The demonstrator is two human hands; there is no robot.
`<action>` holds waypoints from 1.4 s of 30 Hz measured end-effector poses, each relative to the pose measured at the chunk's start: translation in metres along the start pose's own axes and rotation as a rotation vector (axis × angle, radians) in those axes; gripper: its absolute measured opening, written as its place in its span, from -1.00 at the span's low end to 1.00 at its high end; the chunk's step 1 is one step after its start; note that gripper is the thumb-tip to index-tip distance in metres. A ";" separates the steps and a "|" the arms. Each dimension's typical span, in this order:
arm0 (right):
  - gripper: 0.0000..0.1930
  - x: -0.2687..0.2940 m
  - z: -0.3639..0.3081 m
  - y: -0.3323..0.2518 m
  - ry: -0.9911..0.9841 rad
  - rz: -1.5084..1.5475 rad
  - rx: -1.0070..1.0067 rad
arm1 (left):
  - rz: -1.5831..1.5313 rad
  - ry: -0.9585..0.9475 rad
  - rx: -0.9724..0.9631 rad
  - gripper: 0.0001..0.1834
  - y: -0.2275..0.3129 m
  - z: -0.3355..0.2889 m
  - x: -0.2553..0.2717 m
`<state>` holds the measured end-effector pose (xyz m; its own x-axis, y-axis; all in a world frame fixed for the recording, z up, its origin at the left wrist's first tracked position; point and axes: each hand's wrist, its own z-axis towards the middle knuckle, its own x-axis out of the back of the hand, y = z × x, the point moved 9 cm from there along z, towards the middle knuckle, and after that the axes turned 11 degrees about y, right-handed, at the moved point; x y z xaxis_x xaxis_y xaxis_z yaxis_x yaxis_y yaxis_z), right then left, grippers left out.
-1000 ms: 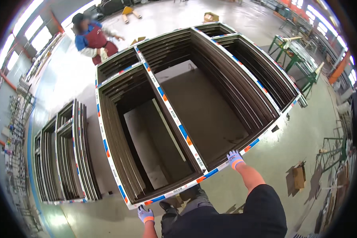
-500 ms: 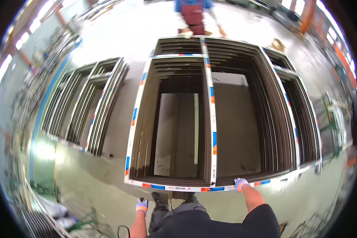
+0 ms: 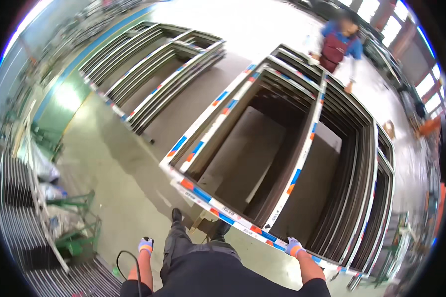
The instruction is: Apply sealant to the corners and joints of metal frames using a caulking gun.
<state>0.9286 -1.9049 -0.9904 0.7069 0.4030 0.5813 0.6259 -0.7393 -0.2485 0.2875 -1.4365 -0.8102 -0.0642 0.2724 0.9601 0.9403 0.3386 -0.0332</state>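
Observation:
A stack of dark rectangular window frames (image 3: 300, 180), faced with white, blue and orange protective tape, lies before me, slanting from near right to far left. Its upper left edges show as two offset strips. My right hand (image 3: 294, 246), in a light glove with orange trim, is closed over the near rail, with the fingers on its inner side. Beside my left thigh hangs my left hand (image 3: 146, 244), gloved alike and apart from the frames. Its fingers look curled, with nothing visible in them. A black cable loop (image 3: 129, 253) shows next to my left forearm.
A person (image 3: 336, 44) in a maroon apron stands at the far side of the stack. Another stack of frames (image 3: 156, 74) lies far left. Dark ribbed profiles (image 3: 17, 218) and a green metal stand (image 3: 79, 220) are at lower left. A support (image 3: 201, 223) stands near my feet.
My view has swung, so the stack appears tilted and the other person farther right. The upper left edges now look offset. My right hand stays on the near rail; my left remains off it.

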 end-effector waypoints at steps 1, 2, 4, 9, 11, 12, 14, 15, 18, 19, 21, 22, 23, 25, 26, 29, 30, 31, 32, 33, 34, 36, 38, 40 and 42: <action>-0.31 0.017 0.003 -0.024 0.060 0.048 0.011 | 0.064 -0.003 0.049 -0.52 -0.024 0.001 0.006; -0.29 0.029 0.006 -0.048 0.089 0.052 0.003 | 0.064 -0.012 0.060 -0.50 -0.040 0.005 0.008; -0.24 0.051 0.016 -0.104 0.124 0.127 0.029 | 0.017 -0.012 0.107 -0.48 -0.077 0.021 0.019; -0.42 0.095 0.075 -0.259 0.220 0.181 0.141 | -0.066 -0.024 0.287 -0.45 -0.185 0.091 0.050; -0.49 0.112 0.105 -0.326 0.259 0.182 0.157 | -0.101 -0.011 0.394 -0.48 -0.236 0.136 0.065; -0.51 0.115 0.121 -0.366 0.201 0.248 0.169 | -0.129 0.013 0.397 -0.48 -0.261 0.162 0.077; -0.49 0.139 0.145 -0.451 0.256 0.191 0.293 | -0.010 -0.034 0.398 -0.51 -0.307 0.216 0.092; -0.47 0.150 0.154 -0.491 0.288 0.035 0.337 | -0.038 -0.004 0.409 -0.51 -0.330 0.249 0.107; -0.45 0.193 0.188 -0.583 0.339 0.145 0.182 | -0.231 0.024 0.563 -0.49 -0.395 0.319 0.151; -0.56 0.203 0.201 -0.619 0.243 0.263 0.219 | -0.211 0.067 0.514 -0.49 -0.404 0.348 0.174; -0.63 0.230 0.223 -0.680 0.303 0.180 0.304 | -0.178 0.125 0.494 -0.48 -0.422 0.396 0.219; -0.63 0.238 0.239 -0.710 0.263 0.204 0.322 | -0.158 0.144 0.523 -0.48 -0.430 0.423 0.243; -0.63 0.255 0.252 -0.737 0.296 0.215 0.363 | -0.196 0.209 0.516 -0.51 -0.432 0.452 0.271; -0.63 0.278 0.285 -0.777 0.279 0.203 0.257 | -0.222 0.281 0.513 -0.53 -0.432 0.512 0.325; -0.63 0.292 0.302 -0.800 0.294 0.090 0.222 | -0.221 0.328 0.496 -0.51 -0.428 0.545 0.353; -0.66 0.338 0.344 -0.892 0.238 0.363 0.296 | -0.240 0.346 0.504 -0.48 -0.408 0.652 0.422; -0.67 0.350 0.361 -0.921 0.211 0.376 0.255 | -0.214 0.362 0.478 -0.48 -0.396 0.693 0.446; -0.68 0.361 0.379 -0.953 0.188 0.351 0.217 | -0.178 0.363 0.467 -0.47 -0.385 0.734 0.467; -0.68 0.375 0.399 -0.980 0.195 0.311 0.124 | -0.183 0.377 0.448 -0.47 -0.371 0.771 0.484; -0.68 0.389 0.416 -1.020 0.190 0.340 0.148 | -0.198 0.372 0.482 -0.47 -0.359 0.805 0.497; -0.67 0.412 0.424 -1.083 0.318 0.023 0.485 | -0.197 0.339 0.537 -0.47 -0.350 0.838 0.507; -0.66 0.445 0.461 -1.153 0.252 0.254 0.398 | -0.182 0.347 0.542 -0.46 -0.321 0.901 0.534; -0.67 0.473 0.487 -1.214 0.202 0.282 0.264 | -0.257 0.254 0.561 -0.45 -0.296 0.951 0.552; -0.68 0.510 0.502 -1.289 0.181 0.353 0.337 | -0.221 0.248 0.567 -0.44 -0.279 0.990 0.579; -0.67 0.539 0.523 -1.358 0.154 0.358 0.273 | -0.114 0.180 0.572 -0.45 -0.276 1.032 0.606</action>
<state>0.6321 -0.4021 -0.7447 0.8499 0.0488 0.5246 0.4298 -0.6402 -0.6367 -0.3552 -0.4355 -0.5062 -0.0489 0.0662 0.9966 0.5991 0.8003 -0.0238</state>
